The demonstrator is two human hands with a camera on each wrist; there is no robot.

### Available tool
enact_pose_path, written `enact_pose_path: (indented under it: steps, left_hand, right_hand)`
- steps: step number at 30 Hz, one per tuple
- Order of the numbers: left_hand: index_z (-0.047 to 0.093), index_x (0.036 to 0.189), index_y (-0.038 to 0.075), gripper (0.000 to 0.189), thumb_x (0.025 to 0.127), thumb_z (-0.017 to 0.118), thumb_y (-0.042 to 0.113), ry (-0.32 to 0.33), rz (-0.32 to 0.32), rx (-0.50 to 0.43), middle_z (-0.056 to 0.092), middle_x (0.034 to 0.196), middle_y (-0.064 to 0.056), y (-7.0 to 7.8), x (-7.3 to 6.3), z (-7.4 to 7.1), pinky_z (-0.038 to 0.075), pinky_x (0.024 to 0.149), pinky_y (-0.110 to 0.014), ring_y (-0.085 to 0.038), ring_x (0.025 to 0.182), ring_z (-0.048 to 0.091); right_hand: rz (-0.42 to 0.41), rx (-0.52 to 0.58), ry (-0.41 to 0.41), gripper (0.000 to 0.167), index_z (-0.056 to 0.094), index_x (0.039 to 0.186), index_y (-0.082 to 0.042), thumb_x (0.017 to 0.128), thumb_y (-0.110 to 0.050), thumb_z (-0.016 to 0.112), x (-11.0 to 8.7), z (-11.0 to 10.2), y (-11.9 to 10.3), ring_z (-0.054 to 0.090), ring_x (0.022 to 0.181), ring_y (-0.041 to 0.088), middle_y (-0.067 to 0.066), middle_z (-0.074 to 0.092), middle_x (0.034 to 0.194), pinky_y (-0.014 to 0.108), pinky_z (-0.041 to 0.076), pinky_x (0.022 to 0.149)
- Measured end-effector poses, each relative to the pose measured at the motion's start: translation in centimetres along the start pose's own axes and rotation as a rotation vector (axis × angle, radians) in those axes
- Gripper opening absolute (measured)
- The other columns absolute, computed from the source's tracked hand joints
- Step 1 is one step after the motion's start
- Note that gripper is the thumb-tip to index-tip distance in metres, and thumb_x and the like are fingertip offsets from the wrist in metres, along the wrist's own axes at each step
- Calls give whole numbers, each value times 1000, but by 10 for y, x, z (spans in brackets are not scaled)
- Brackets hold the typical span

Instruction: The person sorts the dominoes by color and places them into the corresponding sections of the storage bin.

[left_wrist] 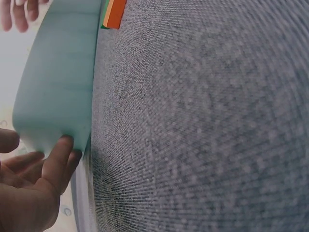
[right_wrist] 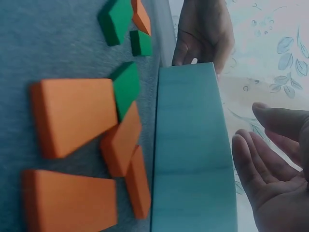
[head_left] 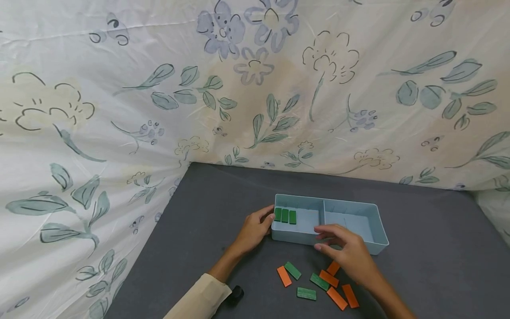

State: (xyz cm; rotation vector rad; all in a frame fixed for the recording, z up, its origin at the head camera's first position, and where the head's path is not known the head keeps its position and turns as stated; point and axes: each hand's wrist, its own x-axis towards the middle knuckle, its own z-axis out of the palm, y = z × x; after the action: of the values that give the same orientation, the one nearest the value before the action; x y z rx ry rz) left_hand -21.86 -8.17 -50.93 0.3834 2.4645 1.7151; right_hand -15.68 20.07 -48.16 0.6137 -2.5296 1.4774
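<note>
A light blue two-compartment box (head_left: 298, 237) lies on the dark cloth, with three green blocks (head_left: 284, 215) lined up in its left compartment. My left hand (head_left: 255, 228) is at the box's left end; in the left wrist view its fingertips (left_wrist: 65, 141) touch the outer end wall. Above the front rim near the divider hovers my right hand (head_left: 346, 250), thumb and fingers apart with nothing between them. In front of the box, loose orange blocks (head_left: 336, 298) and green blocks (head_left: 306, 293) are scattered, some touching each other.
The dark grey cloth (head_left: 191, 230) covers the table. Floral fabric (head_left: 255, 128) hangs behind it and along the left side. A small black object (head_left: 235, 294) sits by the left sleeve (head_left: 203, 294).
</note>
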Motion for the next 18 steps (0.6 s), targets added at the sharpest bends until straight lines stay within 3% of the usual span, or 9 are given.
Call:
enact_pose_path:
  steps: [5,11,18]
  left_hand:
    - [51,157,5,49,114,54,27,0,-2,8,66,91,-9,0,0,0,48,71,-24,-11,73,58]
    - [51,157,4,49,114,54,28,1,-4,19,68,98,-15,0,0,0,49,73,-25,-11,75,59]
    - [51,156,3,49,113,54,26,2,-7,12,61,81,-4,2,-1,-1,47,70,-24,-14,72,57]
  right_hand:
    - [59,39,-55,43,72,131,-14,89,-11,86,-14,-1,1,71,101,14,7,73,118,29,60,81]
    - [76,43,-95,43,72,129,-9,89,-15,86,-27,-2,2,72,97,15,10,74,114,30,61,76]
    - [157,71,-131,44,72,129,-9,89,-18,87,-38,-3,4,72,98,16,10,73,113,30,60,71]
